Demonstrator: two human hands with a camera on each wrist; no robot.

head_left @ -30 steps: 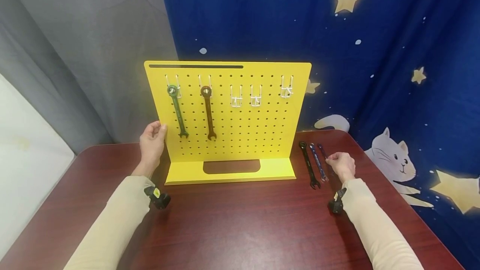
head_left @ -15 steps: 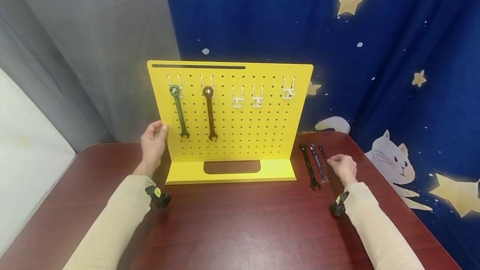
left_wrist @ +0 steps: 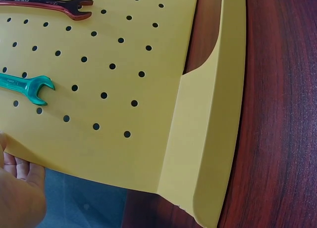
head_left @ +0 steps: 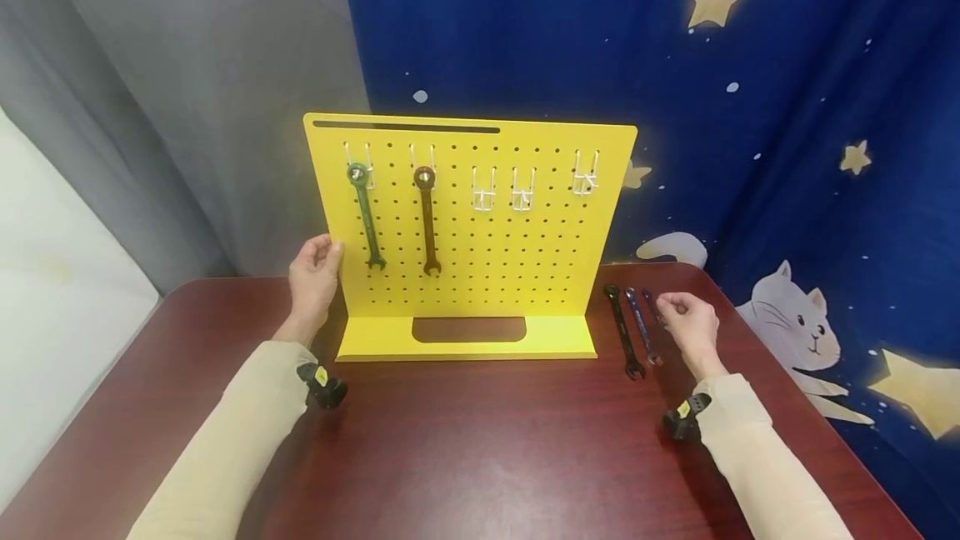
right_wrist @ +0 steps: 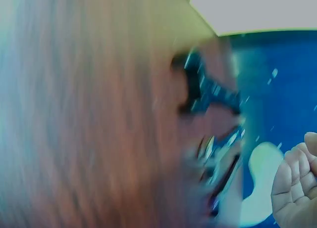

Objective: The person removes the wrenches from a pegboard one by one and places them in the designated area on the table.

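On the table stands a yellow pegboard (head_left: pixel 480 265); my left hand (head_left: pixel 315 277) pinches its left edge, thumb in front. A green wrench (head_left: pixel 367 215) and a reddish-brown wrench (head_left: pixel 428 219) hang from its white hooks. To its right lie a black wrench (head_left: pixel 624 332), a blue wrench (head_left: pixel 641 326) and a small purple wrench (head_left: pixel 648 298). Bent at the fingers, my right hand (head_left: pixel 692 327) is over the purple wrench and hides part of it. In the blurred right wrist view, I cannot tell whether the fingers (right_wrist: pixel 283 181) hold anything.
Three white hooks, among them the middle one (head_left: pixel 522 190), carry no wrench. A base lip (head_left: pixel 465 348) runs along the pegboard's front. Behind the dark red table (head_left: pixel 487 457) hang a grey curtain (head_left: pixel 225 107) and a blue star-patterned curtain (head_left: pixel 525 40).
My right hand has shifted up and away from the middle of the purple wrench, which stays in place. My left hand keeps its grip. The head view has shifted slightly.
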